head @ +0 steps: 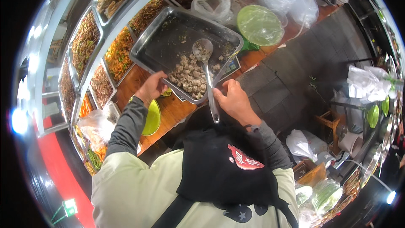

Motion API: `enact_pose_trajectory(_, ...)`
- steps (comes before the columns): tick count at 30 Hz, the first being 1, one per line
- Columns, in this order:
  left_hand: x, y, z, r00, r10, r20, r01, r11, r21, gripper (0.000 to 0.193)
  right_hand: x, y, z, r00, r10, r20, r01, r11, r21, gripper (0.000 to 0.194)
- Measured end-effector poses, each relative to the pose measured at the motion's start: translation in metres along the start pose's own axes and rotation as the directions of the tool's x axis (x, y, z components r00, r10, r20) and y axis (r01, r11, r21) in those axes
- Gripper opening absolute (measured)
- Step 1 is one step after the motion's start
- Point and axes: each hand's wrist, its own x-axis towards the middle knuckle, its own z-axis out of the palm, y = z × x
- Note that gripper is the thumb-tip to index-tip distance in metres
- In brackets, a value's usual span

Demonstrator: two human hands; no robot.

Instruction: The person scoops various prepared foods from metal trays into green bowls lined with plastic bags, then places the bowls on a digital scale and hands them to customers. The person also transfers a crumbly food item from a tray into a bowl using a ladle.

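Note:
A rectangular metal tray [152, 42] tilts over the wooden counter in front of me. Pale diced cubes, perhaps tofu [190, 72], are heaped in its near right part, and a few crumbs cling to the bottom. My left hand [152, 88] grips the tray's near left rim. A metal spoon [207, 69] lies across the cubes, its perforated-looking bowl in the tray and its handle sticking out over the near corner. Beside that corner is my right hand [235, 101], fingers curled and thumb by the spoon handle; whether it holds the handle or the rim is unclear.
Compartments of chopped mixed food [118, 52] line the left and far side. Clear plastic bags [210, 4] and a green bowl covered in film [261, 25] stand beyond the tray. Another green bowl [152, 118] sits by my left forearm. Dark paving [278, 72] lies to the right.

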Motion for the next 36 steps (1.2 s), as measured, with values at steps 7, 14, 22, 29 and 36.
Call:
enact_pose_trajectory(7, -0.042, -0.063, 0.074, 0.978, 0.166, 0.126, -0.152, 0.982, -0.113, 0.008, -0.07, 0.024, -0.042, 0.961, 0.223, 0.161, -0.258, 0.936, 0.241, 0.033)
enact_pose_trajectory(14, -0.049, -0.104, 0.176, 0.957, 0.125, 0.262, -0.172, 0.971, 0.165, 0.014, -0.174, 0.042, -0.127, 0.865, -0.102, -0.492, -0.031, 0.967, -0.255, 0.029)
enact_pose_trajectory(22, -0.067, -0.195, 0.306, 0.795, -0.029, 0.606, -0.19, 0.937, 0.294, 0.011, -0.307, 0.085, -0.16, 0.693, -0.258, -0.673, -0.424, 0.609, -0.67, 0.045)
enact_pose_trajectory(29, -0.112, -0.3, 0.379, 0.691, -0.211, 0.692, -0.159, 0.889, 0.43, 0.01, -0.467, 0.112, -0.166, 0.391, -0.097, -0.915, -0.658, 0.666, -0.351, 0.034)
enact_pose_trajectory(36, -0.15, -0.365, 0.426, 0.604, -0.279, 0.746, -0.211, 0.847, 0.487, 0.006, -0.544, 0.11, -0.131, 0.305, 0.131, -0.943, -0.716, 0.685, -0.136, 0.036)
